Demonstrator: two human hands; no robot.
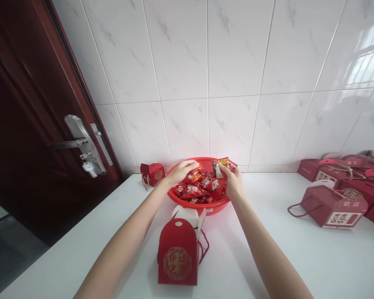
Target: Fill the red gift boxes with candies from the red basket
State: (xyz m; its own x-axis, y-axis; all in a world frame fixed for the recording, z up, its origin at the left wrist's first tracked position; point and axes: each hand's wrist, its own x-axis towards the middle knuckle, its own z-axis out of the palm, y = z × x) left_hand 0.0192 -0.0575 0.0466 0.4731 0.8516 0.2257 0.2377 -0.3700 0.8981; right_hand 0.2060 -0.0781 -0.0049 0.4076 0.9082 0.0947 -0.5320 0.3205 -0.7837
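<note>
A round red plastic basket (209, 209) stands near the wall, filled with red wrapped snack packets (195, 190). Over its left side, my left hand (183, 170) has its fingers closed on a small red-and-white snack packet (193, 173), partly covered by the fingers. At the right rim my right hand (232, 178) pinches a red, white and yellow snack packet (224, 162) and lifts it above the pile. In front of the basket, between my forearms, a red gift box (177, 253) stands upright with its top flaps open and a red cord handle on its side. Its inside is hidden from me.
A small red box (153, 174) sits at the back left of the white table (258, 241). On the right are a closed red gift box (333, 205) and several more red boxes (339, 168) behind it. A tiled wall borders the back; a dark door (34, 104) stands left.
</note>
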